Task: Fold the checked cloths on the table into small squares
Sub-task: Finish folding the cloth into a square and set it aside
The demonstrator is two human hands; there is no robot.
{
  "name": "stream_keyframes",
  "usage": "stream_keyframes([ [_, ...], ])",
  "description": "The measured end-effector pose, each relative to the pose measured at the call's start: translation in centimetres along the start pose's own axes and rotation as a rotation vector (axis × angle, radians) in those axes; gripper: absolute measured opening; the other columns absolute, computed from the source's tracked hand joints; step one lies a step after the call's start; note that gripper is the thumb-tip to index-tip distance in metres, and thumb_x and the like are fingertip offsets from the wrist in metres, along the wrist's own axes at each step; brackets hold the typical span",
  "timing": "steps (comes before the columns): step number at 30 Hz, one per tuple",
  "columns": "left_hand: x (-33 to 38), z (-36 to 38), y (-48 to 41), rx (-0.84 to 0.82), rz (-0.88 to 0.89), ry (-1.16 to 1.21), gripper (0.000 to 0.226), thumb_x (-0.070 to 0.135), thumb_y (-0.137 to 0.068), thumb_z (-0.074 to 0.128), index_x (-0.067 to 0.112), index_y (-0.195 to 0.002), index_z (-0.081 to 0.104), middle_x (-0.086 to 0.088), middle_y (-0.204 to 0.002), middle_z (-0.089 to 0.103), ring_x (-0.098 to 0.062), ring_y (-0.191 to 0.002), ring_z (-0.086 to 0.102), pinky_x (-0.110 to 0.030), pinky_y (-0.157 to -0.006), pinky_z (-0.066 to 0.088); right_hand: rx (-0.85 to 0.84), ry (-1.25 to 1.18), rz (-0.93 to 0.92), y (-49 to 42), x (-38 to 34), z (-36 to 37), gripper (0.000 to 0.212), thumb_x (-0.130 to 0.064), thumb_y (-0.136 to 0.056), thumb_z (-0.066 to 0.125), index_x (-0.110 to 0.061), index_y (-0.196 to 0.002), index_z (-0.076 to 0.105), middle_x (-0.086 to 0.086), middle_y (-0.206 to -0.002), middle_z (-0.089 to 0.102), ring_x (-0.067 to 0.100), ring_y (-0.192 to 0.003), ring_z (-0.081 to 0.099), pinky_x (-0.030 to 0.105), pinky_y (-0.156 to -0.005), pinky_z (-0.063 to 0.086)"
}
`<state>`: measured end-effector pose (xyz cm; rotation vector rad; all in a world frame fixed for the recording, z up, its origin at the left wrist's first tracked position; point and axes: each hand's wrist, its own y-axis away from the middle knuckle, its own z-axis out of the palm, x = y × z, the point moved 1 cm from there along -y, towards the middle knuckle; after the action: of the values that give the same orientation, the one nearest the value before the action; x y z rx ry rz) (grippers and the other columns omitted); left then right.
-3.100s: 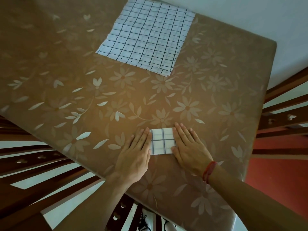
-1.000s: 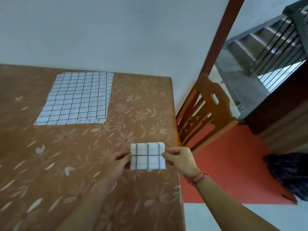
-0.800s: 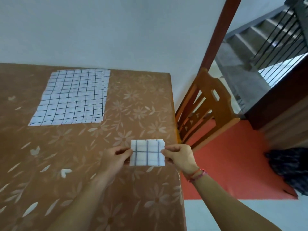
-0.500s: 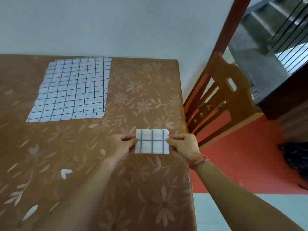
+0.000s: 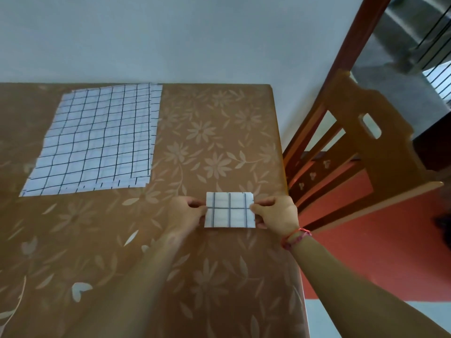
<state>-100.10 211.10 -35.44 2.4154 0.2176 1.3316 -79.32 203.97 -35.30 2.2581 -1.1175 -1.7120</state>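
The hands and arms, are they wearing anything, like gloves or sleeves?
No gloves and no sleeves in view: both forearms are bare. The left hand and its wrist wear nothing. The right hand has a thin red thread bracelet around its wrist.

The light is soft, rather dim daylight, cool on the grey wall (image 5: 170, 40). The brightest patch sits behind the stair railing (image 5: 436, 76) at upper right. The tablecloth (image 5: 219, 147) carries a dull sheen. My forearms (image 5: 136, 289) smear into blur near the bottom edge. The folded checked cloth (image 5: 229, 209) looks slightly soft over a faint shadow. The wide lens bends the wooden chair (image 5: 366, 132).
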Motion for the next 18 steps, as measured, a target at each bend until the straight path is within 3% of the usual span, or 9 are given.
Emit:
stream_keyframes([
  [3, 0.0, 0.2, -0.6, 0.007, 0.039, -0.062, 0.007, 0.008, -0.084, 0.069, 0.013, -0.085, 0.073, 0.008, -0.073, 0.068, -0.002, -0.063, 0.063, -0.018, -0.055, 0.046, -0.004, 0.022, -0.023, -0.1, -0.2, 0.2, 0.006, -0.011, -0.082, 0.074, -0.014, -0.076, 0.075, 0.006, -0.068, 0.072, 0.017, -0.063, 0.072, 0.031, -0.055, 0.061],
  [6, -0.1, 0.2, -0.9, 0.035, 0.083, -0.112, 0.01, 0.01, -0.084, 0.069, 0.014, -0.089, 0.076, 0.008, -0.077, 0.068, -0.007, -0.077, 0.064, -0.022, -0.067, 0.05, -0.014, 0.021, -0.021, 0.0, -0.2, 0.5, 0.008, -0.01, -0.082, 0.073, -0.012, -0.075, 0.074, 0.009, -0.068, 0.072, 0.022, -0.062, 0.072, 0.031, -0.054, 0.06],
  [10, -0.5, 0.2, -1.5, 0.041, 0.099, -0.154, 0.012, 0.014, -0.083, 0.07, 0.013, -0.092, 0.078, 0.007, -0.077, 0.07, -0.009, -0.076, 0.066, -0.033, -0.074, 0.056, -0.02, 0.034, -0.028, -0.4, -0.1, 0.8, 0.006, -0.012, -0.083, 0.073, -0.013, -0.077, 0.074, 0.008, -0.067, 0.072, 0.02, -0.058, 0.071, 0.028, -0.051, 0.058],
  [18, -1.0, 0.7, -2.5, 0.045, 0.057, -0.062, 0.011, 0.011, -0.079, 0.069, 0.018, -0.083, 0.077, 0.001, -0.071, 0.072, -0.02, -0.072, 0.069, -0.048, -0.073, 0.059, 0.022, 0.093, -0.08, -2.0, -0.4, 1.1, 0.007, -0.016, -0.082, 0.075, -0.018, -0.075, 0.073, 0.001, -0.065, 0.072, 0.013, -0.055, 0.07, 0.032, -0.06, 0.061],
])
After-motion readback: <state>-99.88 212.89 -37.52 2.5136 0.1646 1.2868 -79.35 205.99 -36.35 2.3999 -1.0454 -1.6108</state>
